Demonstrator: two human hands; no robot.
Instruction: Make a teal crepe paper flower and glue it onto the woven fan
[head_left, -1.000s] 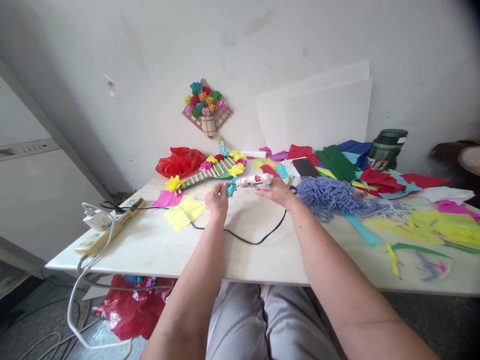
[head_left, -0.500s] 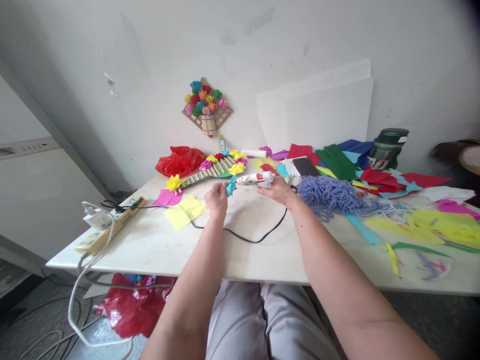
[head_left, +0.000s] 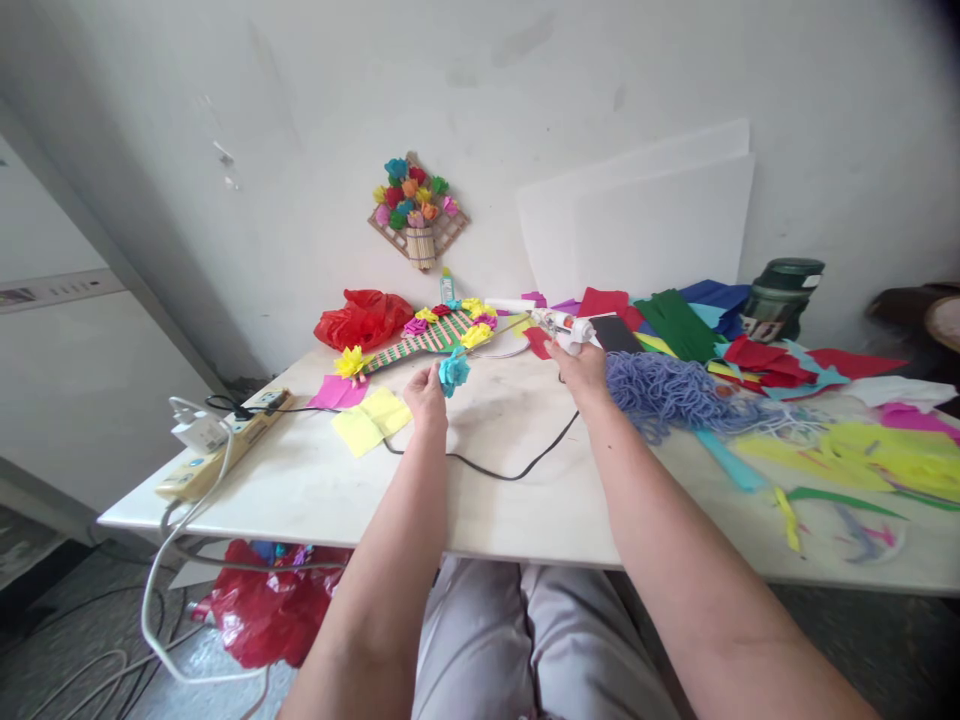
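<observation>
Between the pinched fingers of my left hand (head_left: pixel 427 398) is a blue paper flower (head_left: pixel 454 371), held up above the white table. My right hand (head_left: pixel 582 372) is wrapped around a white glue gun (head_left: pixel 564 326), whose nozzle points left and away from me. The flower and the glue gun are well apart. Just behind the flower lies a green, striped, guitar-like shape (head_left: pixel 420 340) trimmed with yellow, pink and red paper flowers. A yellow paper sheet (head_left: pixel 370 420) and a pink one (head_left: pixel 339 391) lie left of my left hand.
A black cord (head_left: pixel 510 476) curves across the table (head_left: pixel 517 525) toward a power strip (head_left: pixel 225 447) at the left. Purple yarn (head_left: pixel 667 392), coloured paper (head_left: pixel 679 325) and a dark green jar (head_left: pixel 781 298) occupy the right side. A red bag (head_left: pixel 364 319) sits behind.
My right hand has drawn the glue gun right and slightly up, away from the flower. My left hand has turned the blue flower upward so its petals show.
</observation>
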